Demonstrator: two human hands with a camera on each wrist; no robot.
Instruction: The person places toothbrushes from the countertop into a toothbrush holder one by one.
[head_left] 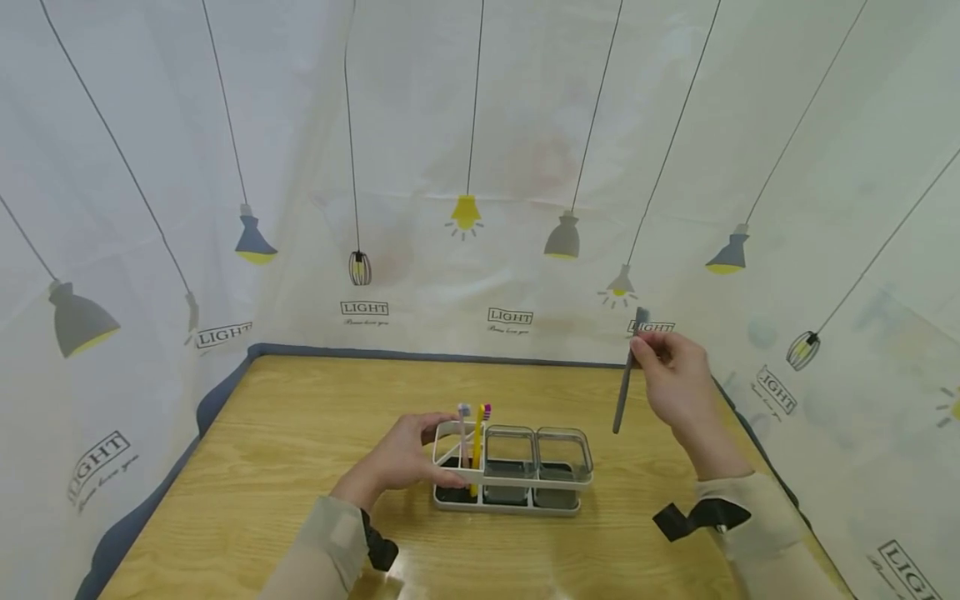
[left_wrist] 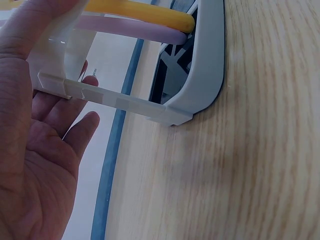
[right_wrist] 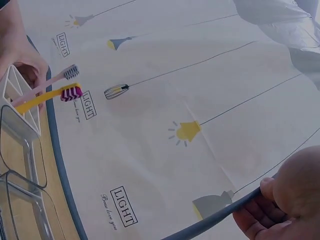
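Note:
A white toothbrush holder (head_left: 517, 481) with a dark base stands on the table. My left hand (head_left: 401, 457) grips its left end, thumb in front and fingers behind. In its left section stand a yellow toothbrush (head_left: 477, 446) with purple-and-white bristles and a pale pink toothbrush (head_left: 462, 442) with greyish bristles. Two clear cups (head_left: 564, 454) sit in the other sections. To the right, my right hand (head_left: 678, 383) pinches a dark grey toothbrush (head_left: 623, 392) near its head, above the table, handle slanting down. The right wrist view shows its handle (right_wrist: 215, 222) between thumb and fingers.
A wooden table (head_left: 337, 387) lies under the holder. White sheets (head_left: 420, 150) printed with hanging lamps and the word LIGHT enclose the table at the back and sides. A dark blue border (head_left: 450, 358) runs along the table's back edge. Black straps (head_left: 705, 518) circle both wrists.

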